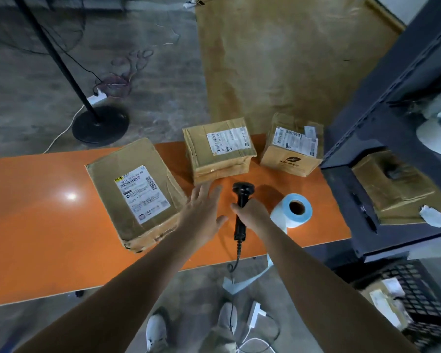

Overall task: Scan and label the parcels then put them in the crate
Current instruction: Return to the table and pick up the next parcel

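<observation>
The scanner (242, 200) is gripped by the right hand (252, 215); the left hand (201, 212) is spread open, empty. Three parcels (219, 149) are found on the table (36, 225), not yet crated; one seems already laid in the crate (423, 281).

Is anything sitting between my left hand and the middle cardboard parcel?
Nothing visible. The left hand hovers over orange tabletop, fingers nearly at the middle brown cardboard parcel. The black handheld scanner, gripped by the right hand, is off to its right.

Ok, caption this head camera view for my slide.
Right hand grips the scanner, open left hand hovers near three parcels on the orange table.
</observation>
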The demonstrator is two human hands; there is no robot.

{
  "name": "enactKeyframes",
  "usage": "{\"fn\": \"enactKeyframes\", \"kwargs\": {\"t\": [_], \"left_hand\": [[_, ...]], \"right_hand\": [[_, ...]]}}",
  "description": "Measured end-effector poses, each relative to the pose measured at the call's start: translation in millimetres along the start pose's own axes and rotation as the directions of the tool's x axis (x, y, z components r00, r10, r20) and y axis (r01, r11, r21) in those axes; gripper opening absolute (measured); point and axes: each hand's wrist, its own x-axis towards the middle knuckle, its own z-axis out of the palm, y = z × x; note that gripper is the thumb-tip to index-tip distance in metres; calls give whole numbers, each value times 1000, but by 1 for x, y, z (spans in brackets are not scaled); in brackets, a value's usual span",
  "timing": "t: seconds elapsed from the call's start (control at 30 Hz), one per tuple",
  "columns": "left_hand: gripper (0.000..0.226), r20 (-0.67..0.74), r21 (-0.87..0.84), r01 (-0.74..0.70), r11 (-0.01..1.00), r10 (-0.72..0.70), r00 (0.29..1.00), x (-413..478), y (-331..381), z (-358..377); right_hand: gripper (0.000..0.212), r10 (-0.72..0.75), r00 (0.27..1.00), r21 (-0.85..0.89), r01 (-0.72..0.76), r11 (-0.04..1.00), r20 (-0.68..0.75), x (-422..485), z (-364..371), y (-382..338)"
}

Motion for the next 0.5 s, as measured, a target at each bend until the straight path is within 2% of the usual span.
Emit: {"fn": "enactKeyframes", "kwargs": {"t": [0.1,0.37,0.43,0.5], "left_hand": [[74,-10,-25,-37,999,37,999,5,14,5],[83,85,-82,59,995,-52,995,11,22,17],[84,105,-108,69,992,-58,993,12,27,18],[85,120,-135,76,988,-60,991,13,32,20]], "right_hand": [[34,-9,1000,-11,9,1000,1,6,1,2],[32,-57,998,14,57,998,-22,-6,-20,9],[41,-99,989,29,103,994,-110,-15,-29,15],[39,-153,955,-37,148,988,-255,-23,-40,23]]}}
